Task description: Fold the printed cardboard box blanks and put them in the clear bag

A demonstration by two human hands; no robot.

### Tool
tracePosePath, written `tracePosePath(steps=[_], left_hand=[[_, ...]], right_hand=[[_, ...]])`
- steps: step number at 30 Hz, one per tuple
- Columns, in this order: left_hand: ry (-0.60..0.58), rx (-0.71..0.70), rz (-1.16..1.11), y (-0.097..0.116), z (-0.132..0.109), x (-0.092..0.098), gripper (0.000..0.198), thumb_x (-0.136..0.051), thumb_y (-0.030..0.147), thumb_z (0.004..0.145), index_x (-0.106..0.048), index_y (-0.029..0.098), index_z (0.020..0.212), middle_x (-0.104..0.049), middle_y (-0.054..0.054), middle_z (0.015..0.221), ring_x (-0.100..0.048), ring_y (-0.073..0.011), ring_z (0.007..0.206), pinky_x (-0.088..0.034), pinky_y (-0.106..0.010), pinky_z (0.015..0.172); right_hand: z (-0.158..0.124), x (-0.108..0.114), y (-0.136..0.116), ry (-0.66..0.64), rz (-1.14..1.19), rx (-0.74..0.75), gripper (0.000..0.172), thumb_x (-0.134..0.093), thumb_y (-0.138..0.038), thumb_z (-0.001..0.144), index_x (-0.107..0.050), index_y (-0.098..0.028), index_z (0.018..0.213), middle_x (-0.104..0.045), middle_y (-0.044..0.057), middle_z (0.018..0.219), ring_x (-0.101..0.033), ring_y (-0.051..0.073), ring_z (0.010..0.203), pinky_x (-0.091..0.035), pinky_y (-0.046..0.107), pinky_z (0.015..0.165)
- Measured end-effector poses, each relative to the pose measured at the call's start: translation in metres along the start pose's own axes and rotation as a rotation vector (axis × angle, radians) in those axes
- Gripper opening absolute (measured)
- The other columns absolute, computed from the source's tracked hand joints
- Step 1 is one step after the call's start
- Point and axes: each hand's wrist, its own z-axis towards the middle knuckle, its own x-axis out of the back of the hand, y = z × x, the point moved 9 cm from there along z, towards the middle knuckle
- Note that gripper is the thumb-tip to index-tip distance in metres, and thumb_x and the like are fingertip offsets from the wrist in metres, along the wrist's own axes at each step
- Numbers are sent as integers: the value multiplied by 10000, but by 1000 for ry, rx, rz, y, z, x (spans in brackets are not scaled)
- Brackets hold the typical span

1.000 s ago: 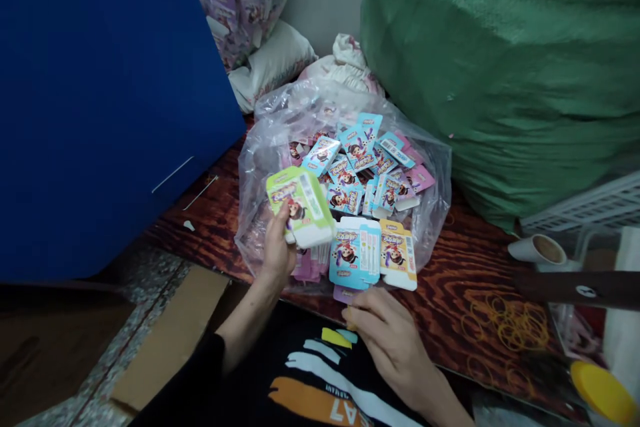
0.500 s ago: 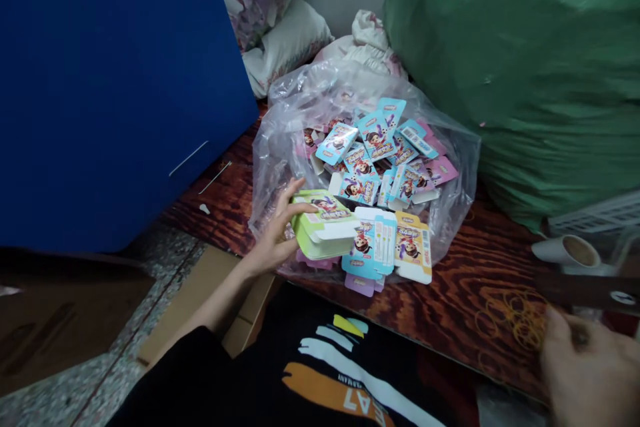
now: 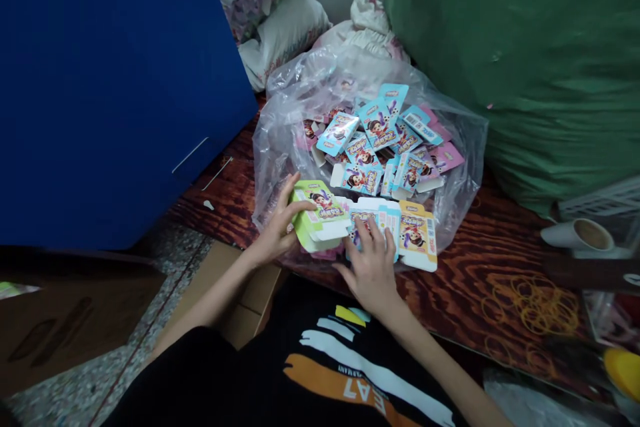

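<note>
My left hand (image 3: 277, 230) is closed around a stack of green flattened cartons (image 3: 320, 210), thumb and fingers at its left end. My right hand (image 3: 373, 263) has its fingers spread over a blue flattened carton (image 3: 389, 219) lying at the front of a clear plastic bag (image 3: 463, 207). Its fingertips appear to touch that carton. Right beside the blue one lies a yellow-orange flattened carton (image 3: 417, 237). Behind both hands, a loose heap of blue and pink cartons (image 3: 377, 127) lies on the same bag. Part of a pink carton (image 3: 327, 253) shows under the green stack.
Yellow rubber bands (image 3: 543, 303) lie on the wood-grain table (image 3: 465, 293) at right, near a white cup (image 3: 580, 235) of brown liquid. A blue panel (image 3: 115, 93) stands at left, a large green sack (image 3: 515, 67) at right. White sacks (image 3: 295, 27) rest behind.
My right hand has moved from the rubber bands at the far right to the blue carton in the middle. My left hand still holds the green stack, nearly in place. The view has shifted slightly.
</note>
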Motion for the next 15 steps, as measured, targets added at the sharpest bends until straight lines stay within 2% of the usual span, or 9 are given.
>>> tracePosePath(steps=[2,4,6,9,12,15], left_hand=[[9,28,23,-14,-5,-7,408,-630,83,900,-553,241,1268,-147,-181,1698,-137,-341,1594,-311,-635,1199],[21,46,29,-22,-8,-16,374,-599,82,914,-561,221,1259,-156,-201,1692,-162,-328,1591,-338,-597,1195],[49,35,16,-23,-9,-22,370,-581,84,919,-561,217,1264,-208,-212,1677,-181,-316,1588,-347,-583,1191],[71,4,23,-18,-5,-24,401,-581,111,909,-548,222,1293,-374,-209,1608,-199,-321,1583,-299,-631,1196],[69,40,140,-17,-1,-15,419,-579,158,889,-557,237,1300,-549,-160,1481,-297,-328,1547,-193,-685,1217],[135,73,260,-12,0,4,435,-622,235,851,-586,259,1283,-659,-110,1328,-466,-332,1436,-95,-683,1241]], right_hand=[[1,-18,1,-90,-45,20,607,-706,-366,875,-547,-195,1435,-407,203,1605,-272,407,1515,-183,657,1193],[3,-26,11,-124,-87,-5,593,-710,-337,870,-562,-186,1424,-412,205,1604,-295,403,1508,-192,646,1195],[6,-27,21,-132,-116,-19,537,-686,-318,884,-591,-177,1393,-429,206,1594,-328,402,1492,-224,645,1186],[9,-24,30,-145,-130,1,475,-641,-332,914,-616,-180,1363,-443,194,1589,-355,395,1477,-257,644,1177],[9,-19,37,-149,-135,-23,453,-640,-366,919,-633,-184,1334,-454,191,1582,-378,394,1464,-264,644,1174],[7,-12,40,-125,-85,-60,508,-654,-384,914,-595,-180,1376,-431,204,1591,-348,412,1480,-227,678,1180]])
